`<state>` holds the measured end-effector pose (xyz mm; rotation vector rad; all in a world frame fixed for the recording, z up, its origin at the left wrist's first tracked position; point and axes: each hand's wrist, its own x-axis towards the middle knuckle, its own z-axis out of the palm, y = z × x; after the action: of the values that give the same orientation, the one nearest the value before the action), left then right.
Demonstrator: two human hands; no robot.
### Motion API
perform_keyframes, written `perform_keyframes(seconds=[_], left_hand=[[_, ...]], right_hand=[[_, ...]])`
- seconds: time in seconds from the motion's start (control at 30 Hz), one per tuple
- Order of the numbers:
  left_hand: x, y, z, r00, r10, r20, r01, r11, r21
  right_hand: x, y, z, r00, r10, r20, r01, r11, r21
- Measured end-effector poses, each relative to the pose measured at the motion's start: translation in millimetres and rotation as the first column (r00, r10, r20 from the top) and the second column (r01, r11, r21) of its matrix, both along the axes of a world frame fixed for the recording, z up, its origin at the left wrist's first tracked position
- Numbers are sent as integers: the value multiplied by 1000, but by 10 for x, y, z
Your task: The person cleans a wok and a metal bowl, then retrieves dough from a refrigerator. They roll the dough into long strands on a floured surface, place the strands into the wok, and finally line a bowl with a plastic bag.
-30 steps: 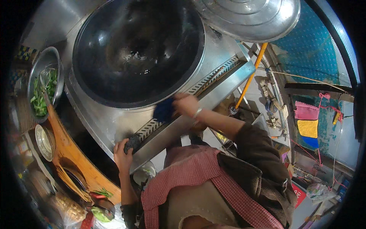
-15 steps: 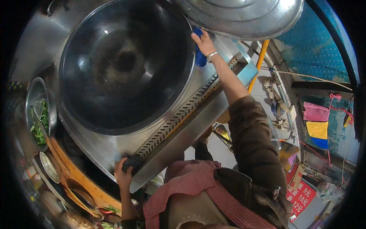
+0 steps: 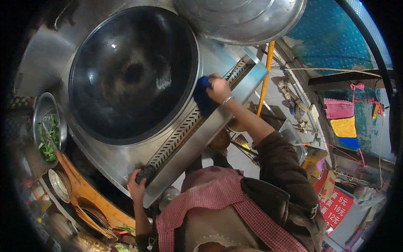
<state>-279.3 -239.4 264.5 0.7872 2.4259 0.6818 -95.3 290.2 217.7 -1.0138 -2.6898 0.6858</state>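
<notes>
Steel stove top (image 3: pixel 126 161), blue cloth (image 3: pixel 202 97) bunched under clenched right-hand grip (image 3: pixel 218 89) beside wok (image 3: pixel 132 73).

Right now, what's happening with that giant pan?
A person is at a big steel stove. The right hand presses a blue cloth against the rim of the huge dark wok, beside the slotted grate. The left hand rests at the stove's near corner, on a dark knob. A large metal lid sits behind the wok, and a bowl of greens sits off to the left.
</notes>
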Motion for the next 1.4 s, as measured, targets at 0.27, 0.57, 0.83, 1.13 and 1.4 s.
perform_keyframes(seconds=[0.27,0.57,0.83,1.13,1.4], left_hand=[[50,43,61,998,48,50,-51,997,56],[75,-82,-9,986,111,127,-131,977,166],[148,-336,37,931,318,180,-361,882,305],[642,-629,421,842,494,216,-537,730,422],[682,-876,611,765,603,226,-621,599,505]], right_hand=[[-323,22,21,918,-319,-237,321,947,-31],[1826,1292,279,947,-321,-22,312,899,308],[585,-2114,577,866,421,-269,-488,830,-270],[-2909,-3122,875,533,668,-519,-757,651,61],[-3559,-4311,75,357,933,-44,-902,357,245]])
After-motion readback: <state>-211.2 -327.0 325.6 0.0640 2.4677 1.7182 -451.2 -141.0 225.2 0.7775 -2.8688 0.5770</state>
